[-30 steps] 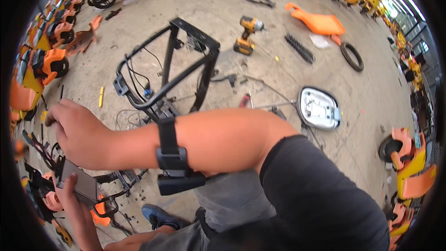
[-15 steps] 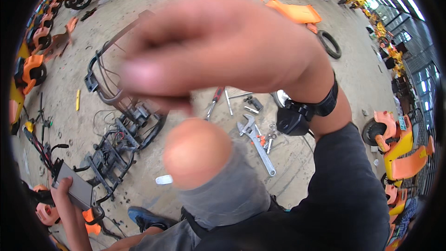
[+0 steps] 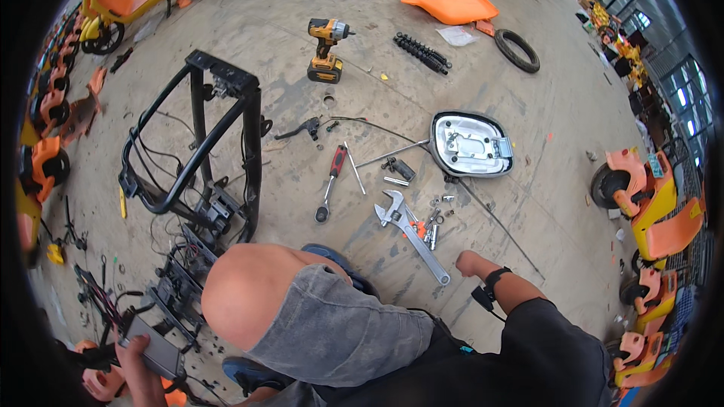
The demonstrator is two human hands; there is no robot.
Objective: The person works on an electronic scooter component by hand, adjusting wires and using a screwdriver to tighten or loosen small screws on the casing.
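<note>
At the lower left, my left hand (image 3: 134, 358) is closed round the edge of a flat grey metal box (image 3: 160, 350), its thumb lying on the top. Beside the box stands a black scooter frame (image 3: 253, 151) with loose wiring. My right hand (image 3: 473, 264) hangs over the floor, just right of the handle end of an adjustable wrench (image 3: 424, 245); its fingers are hidden from this angle. Small sockets and bolts (image 3: 434, 226) lie by the wrench. A red-handled ratchet (image 3: 332, 177) rests farther left.
My bent knee (image 3: 241, 294) fills the lower middle. Beyond the tools lie a headlamp-like silver and black oval part (image 3: 471, 145), a yellow cordless impact driver (image 3: 326, 49), black springs (image 3: 422, 53), an orange panel (image 3: 449, 6) and a tyre (image 3: 517, 51). Yellow-orange scooters (image 3: 656, 211) line both sides.
My right hand has swung from close in front of the view down to the right, near the wrench. My left hand keeps the grey box; the view has shifted, uncovering the floor.
</note>
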